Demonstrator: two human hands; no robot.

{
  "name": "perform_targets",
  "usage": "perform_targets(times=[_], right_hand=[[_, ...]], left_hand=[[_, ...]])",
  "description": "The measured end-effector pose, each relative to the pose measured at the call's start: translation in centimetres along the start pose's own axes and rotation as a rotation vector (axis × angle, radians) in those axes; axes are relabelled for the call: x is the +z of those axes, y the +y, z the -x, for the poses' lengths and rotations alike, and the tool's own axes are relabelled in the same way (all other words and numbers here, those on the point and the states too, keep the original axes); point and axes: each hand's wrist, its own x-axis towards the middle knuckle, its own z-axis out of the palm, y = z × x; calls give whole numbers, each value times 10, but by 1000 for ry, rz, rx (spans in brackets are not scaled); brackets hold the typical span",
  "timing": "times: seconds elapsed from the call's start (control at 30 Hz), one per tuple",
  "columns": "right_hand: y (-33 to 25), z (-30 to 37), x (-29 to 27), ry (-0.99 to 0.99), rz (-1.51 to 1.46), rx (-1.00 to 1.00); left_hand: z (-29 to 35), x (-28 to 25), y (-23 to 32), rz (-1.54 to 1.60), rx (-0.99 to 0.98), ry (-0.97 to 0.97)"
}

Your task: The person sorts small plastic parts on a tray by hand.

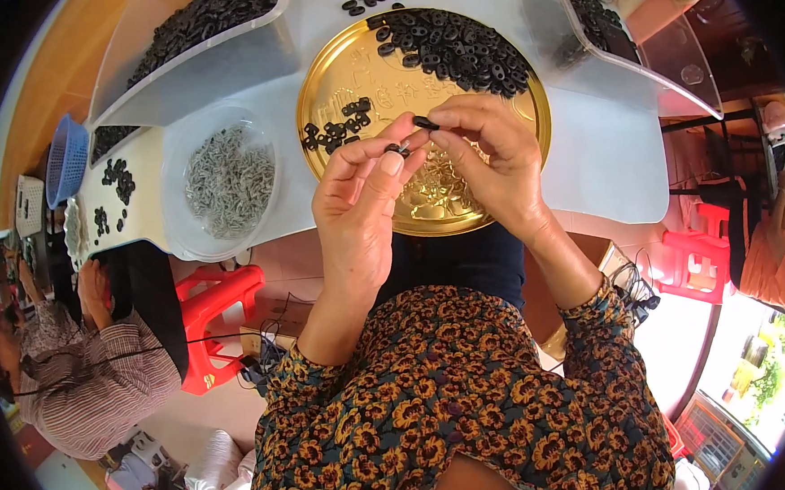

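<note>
Over a round gold tray [310, 75], my left hand [354, 211] pinches a small black plastic piece [396, 150] with a bit of shiny metal at it, between thumb and fingers. My right hand [497, 153] grips another black oval piece [425, 123] just above and to the right; the two pieces look slightly apart. A heap of black oval pieces with holes [452, 48] covers the tray's far right part. Joined-looking black pieces [339, 131] lie in a smaller group at its left. My hands hide part of the tray's middle.
Left of the tray stands a clear bowl of small metal parts [229, 179]. Clear bins with black pieces stand at far left [208, 23] and far right [602, 26]. A person in a striped shirt [104, 379] sits at left. Red stools [217, 314] stand on the floor.
</note>
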Motion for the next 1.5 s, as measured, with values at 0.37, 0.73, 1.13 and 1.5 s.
perform_targets(times=[0.37, 0.73, 1.13, 1.5], right_hand=[[-11, 9, 3, 17, -413, 465], [-15, 9, 2, -4, -498, 487], [-7, 16, 8, 108, -442, 273], [-8, 18, 9, 168, -331, 168]], left_hand=[[-1, 3, -2, -18, 6, -9], [0, 9, -2, -59, 66, -47], [-2, 12, -1, -106, 74, -85], [-1, 12, -1, -126, 87, -95]])
